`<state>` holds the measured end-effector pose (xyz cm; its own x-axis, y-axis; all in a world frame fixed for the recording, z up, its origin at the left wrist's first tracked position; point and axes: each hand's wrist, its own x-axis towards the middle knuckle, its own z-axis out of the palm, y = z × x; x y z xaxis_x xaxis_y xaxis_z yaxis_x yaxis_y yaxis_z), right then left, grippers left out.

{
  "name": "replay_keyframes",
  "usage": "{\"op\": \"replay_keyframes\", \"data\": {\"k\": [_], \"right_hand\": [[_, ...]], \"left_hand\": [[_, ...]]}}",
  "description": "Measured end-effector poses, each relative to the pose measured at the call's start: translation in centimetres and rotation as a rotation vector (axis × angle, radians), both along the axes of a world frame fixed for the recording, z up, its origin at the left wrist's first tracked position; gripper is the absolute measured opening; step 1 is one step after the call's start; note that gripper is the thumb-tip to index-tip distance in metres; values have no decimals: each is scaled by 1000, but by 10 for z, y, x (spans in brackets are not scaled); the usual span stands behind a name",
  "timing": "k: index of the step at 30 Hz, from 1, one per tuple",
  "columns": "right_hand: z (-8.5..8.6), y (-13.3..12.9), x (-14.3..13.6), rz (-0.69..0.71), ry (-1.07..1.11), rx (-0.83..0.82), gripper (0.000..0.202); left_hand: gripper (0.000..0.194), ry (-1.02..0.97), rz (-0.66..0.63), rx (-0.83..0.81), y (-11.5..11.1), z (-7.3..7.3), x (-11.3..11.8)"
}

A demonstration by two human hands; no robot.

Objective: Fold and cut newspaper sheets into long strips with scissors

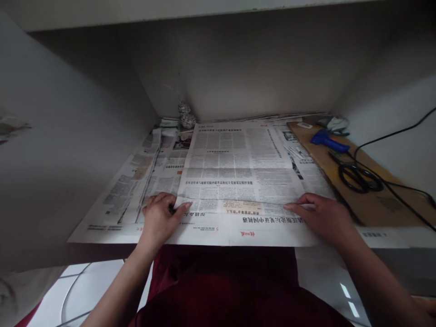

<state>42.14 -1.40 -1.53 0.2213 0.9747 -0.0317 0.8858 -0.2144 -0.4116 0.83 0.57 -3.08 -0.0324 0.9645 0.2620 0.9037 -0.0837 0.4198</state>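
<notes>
A newspaper sheet (238, 172) lies over other newspapers (204, 231) that cover the work surface. My left hand (161, 215) is closed at the near left corner of the sheet, its thumb and fingers pinching the edge, with a small dark object showing between them. At the near right corner, my right hand (315, 215) pinches the same edge, thumb on top and fingers curled. A crease runs across the middle of the sheet.
On the right, a brown board (371, 206) bears a blue glue gun (329, 141), black-handled scissors (360, 178) and a black cable. Twisted paper balls (186, 116) stand at the back left. Narrow paper strips (146, 175) lie on the left. Walls enclose both sides and the back.
</notes>
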Motion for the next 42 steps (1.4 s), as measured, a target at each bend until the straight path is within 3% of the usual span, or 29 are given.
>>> {"op": "replay_keyframes", "data": {"k": [17,34,42], "right_hand": [[-2,6,6,2,-72,-55,48],[-3,8,3,54,-131,5,44],[-6,-7,16,49,143,158,40]], "left_hand": [[30,49,66,0,-5,-3,5],[27,71,-24,55,-4,-12,-6],[29,116,-29,72,-4,-14,-7]]}}
